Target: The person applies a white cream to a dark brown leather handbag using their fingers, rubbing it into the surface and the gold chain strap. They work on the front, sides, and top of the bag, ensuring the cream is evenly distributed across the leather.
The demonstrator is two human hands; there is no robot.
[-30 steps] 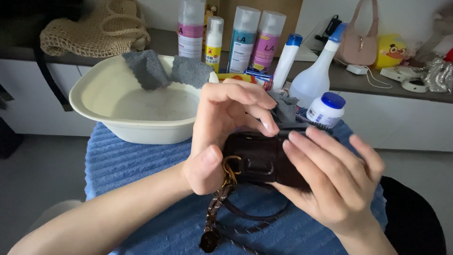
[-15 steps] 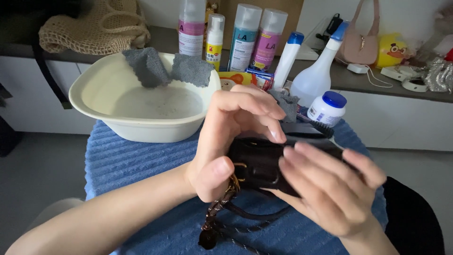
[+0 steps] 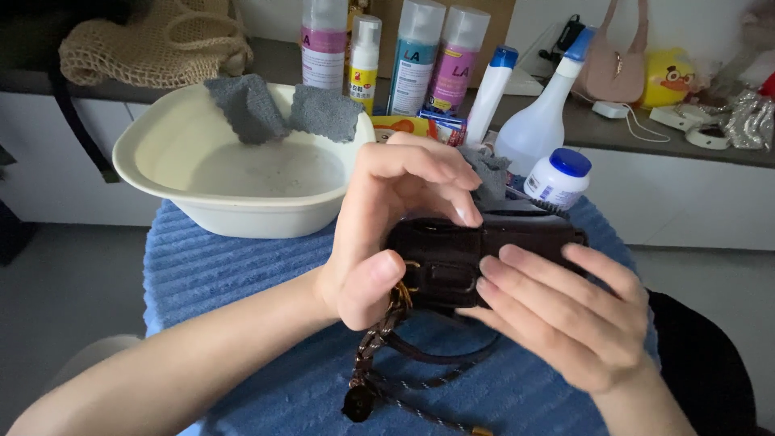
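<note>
The left hand (image 3: 387, 234) curls its fingers (image 3: 452, 190) over the top of a small dark brown bag (image 3: 476, 250), and its thumb presses the bag's front near a gold buckle. The right hand (image 3: 565, 315) lies under and in front of the bag, fingers spread flat along its side, holding it up. Both hands grip the bag just above a round blue ribbed cushion (image 3: 218, 274). A braided strap (image 3: 379, 355) hangs down from the bag onto the cushion. Behind the bag stands a small white jar with a blue lid (image 3: 559, 179). To the left of the bag sits a cream basin (image 3: 242, 161) with two grey cloths (image 3: 282, 109) over its rim. Far behind the bag stand spray bottles (image 3: 420, 52) on a dark counter (image 3: 613, 133).
</note>
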